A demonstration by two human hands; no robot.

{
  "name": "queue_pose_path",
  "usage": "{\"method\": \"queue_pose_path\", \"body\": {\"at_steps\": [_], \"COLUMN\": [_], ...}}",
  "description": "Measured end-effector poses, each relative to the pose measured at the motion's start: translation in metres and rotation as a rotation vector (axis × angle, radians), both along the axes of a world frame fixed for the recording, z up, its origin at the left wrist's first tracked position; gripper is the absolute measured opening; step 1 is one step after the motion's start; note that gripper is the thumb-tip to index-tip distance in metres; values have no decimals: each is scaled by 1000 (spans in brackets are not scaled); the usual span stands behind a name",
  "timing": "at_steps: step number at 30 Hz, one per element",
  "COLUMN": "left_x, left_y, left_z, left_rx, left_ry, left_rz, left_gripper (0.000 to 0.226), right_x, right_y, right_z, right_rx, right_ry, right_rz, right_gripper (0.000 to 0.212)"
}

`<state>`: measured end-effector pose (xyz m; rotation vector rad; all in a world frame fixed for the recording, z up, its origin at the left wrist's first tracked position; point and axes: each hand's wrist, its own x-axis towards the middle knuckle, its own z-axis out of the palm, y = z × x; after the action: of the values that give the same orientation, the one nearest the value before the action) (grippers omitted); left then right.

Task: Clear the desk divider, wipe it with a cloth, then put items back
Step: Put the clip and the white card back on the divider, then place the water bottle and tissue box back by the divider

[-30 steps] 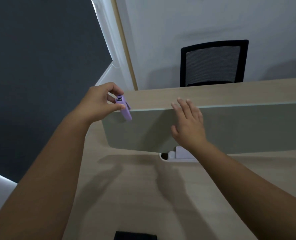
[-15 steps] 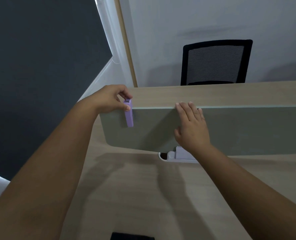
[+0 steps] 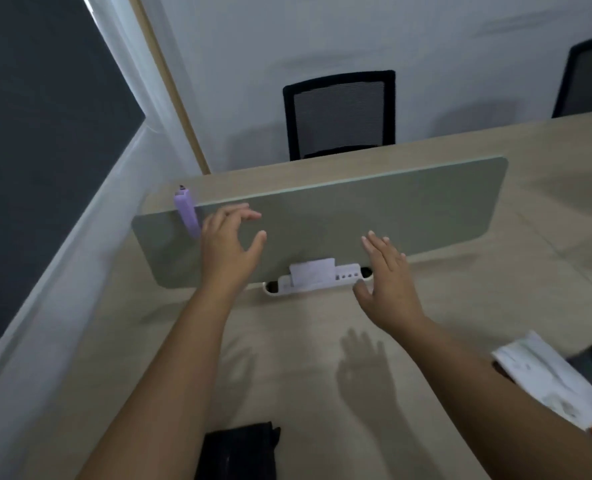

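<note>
A grey-green desk divider stands upright across the wooden desk. A purple clip hangs over its top edge near the left end. My left hand hovers open just right of the clip, fingers spread, holding nothing. My right hand is open too, lower and in front of the divider's bottom edge, near a white cable port with a white block in it. A black cloth lies folded at the desk's near edge.
White papers with an orange item lie at the right edge, beside a dark object. Two black mesh chairs stand behind the far desk. A white partition and dark wall bound the left side.
My left hand let go of the purple clip, which stays clipped on the divider's top. Both hands drew back from the divider, and the view pulled back and shifted right.
</note>
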<state>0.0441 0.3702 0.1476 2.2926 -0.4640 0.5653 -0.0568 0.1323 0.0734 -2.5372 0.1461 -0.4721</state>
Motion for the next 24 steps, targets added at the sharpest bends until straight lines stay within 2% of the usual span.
{"method": "queue_pose_path", "body": {"at_steps": [4,7,10,12,15,18,21,24], "left_x": [-75,-130,-171,-189,-208,-219,-228,-239], "left_y": [-67,-123,-175,-210,-269,-318,-360,-392], "left_z": [-56,-95,-117,-124,-122,-115,-112,-109], "left_rx": [-179,-159,-129,-95,-52,-12,41,35], "left_ry": [341,584,729,775,817,813,797,795], "left_rz": [-138,-289,-410,-475,-546,-599,-644,-702], "left_gripper": [28,28,26,28,32,40,65,88], "right_x": [-78,-147,-206,-235,-270,-289,-299,-301], "right_y": [-42,-74,-102,-121,-150,-173,-200,-223], "right_z": [-33,-52,-68,-75,-81,-77,-77,-85], "right_rx": [98,176,265,258,271,371,549,583], "right_ry": [97,209,295,305,189,163,200,311], "right_rz": [-100,-177,-258,-296,-369,-493,-660,-696], "right_gripper": [69,67,64,52,27,29,22,37]}}
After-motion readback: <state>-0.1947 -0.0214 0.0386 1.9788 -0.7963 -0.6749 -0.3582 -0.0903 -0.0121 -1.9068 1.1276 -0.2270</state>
